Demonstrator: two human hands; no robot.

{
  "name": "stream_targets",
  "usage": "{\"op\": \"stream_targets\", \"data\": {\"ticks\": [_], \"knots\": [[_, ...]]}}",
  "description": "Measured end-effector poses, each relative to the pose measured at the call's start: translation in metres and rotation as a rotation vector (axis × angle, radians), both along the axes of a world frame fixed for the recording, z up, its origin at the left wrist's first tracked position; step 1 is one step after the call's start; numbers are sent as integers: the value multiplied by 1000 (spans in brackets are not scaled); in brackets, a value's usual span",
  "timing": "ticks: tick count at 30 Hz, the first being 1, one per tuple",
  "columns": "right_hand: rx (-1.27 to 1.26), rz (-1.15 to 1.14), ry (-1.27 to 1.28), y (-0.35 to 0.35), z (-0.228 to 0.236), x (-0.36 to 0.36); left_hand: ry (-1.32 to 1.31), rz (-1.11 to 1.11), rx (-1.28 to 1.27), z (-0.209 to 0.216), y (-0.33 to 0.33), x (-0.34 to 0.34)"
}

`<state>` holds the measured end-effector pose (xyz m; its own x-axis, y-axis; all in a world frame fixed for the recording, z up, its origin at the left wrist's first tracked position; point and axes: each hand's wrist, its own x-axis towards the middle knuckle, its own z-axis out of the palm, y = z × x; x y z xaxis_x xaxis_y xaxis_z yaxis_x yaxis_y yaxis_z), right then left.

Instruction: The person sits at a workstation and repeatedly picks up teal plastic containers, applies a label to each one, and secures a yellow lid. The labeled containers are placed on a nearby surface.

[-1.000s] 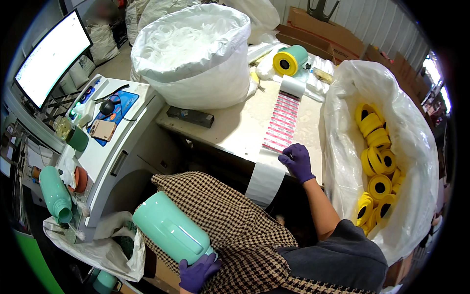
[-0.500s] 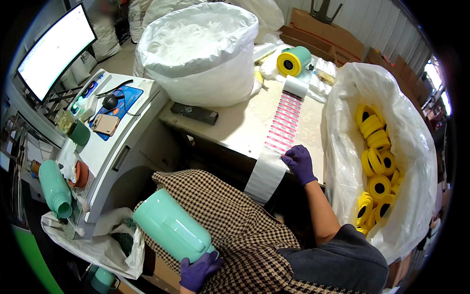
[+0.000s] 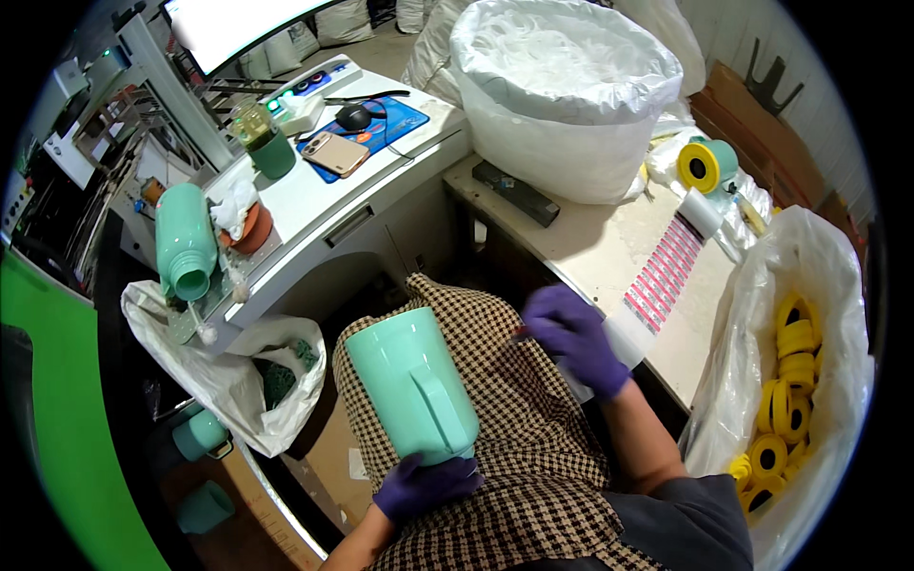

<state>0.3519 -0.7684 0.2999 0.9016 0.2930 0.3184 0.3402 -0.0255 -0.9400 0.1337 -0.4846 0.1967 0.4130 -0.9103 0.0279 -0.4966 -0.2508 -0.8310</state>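
The left hand (image 3: 428,486) clasps the lower end of the mint jug (image 3: 392,373) over the checked apron (image 3: 495,366); the right hand (image 3: 576,341), apart, seems to pinch a red scrap (image 3: 521,332). Probably light, stiff and slick, the jug suits a handle (image 3: 436,407) hold.

A bulging white plastic sack (image 3: 552,143) piled with translucent loops (image 3: 562,48) stands on a cream-topped bench (image 3: 605,252), a long dark rectangular box (image 3: 515,193) lying near its base. On the adjoining white desk (image 3: 319,202), a pale-gold smartphone (image 3: 334,154) and a rounded black computer mouse (image 3: 353,117) rest on a blue patterned mat (image 3: 407,114) near a green-bottomed jar (image 3: 273,155). Yellow dark-centred rings (image 3: 767,457) lie heaped inside a translucent plastic bag (image 3: 830,285) at right.
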Motion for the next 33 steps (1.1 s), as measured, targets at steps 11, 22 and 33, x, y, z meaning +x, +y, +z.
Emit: {"op": "stream_targets", "data": {"ticks": [11,22,33], "knots": [[-265,512,292,118,11,41,-653,204,613,-32,1,-14],[-310,20,-393,132,-21,52,360,201,-667,18,5,-15],[-354,330,-1126,402,39,83,-397,704,-2373,45,48,-126]]}}
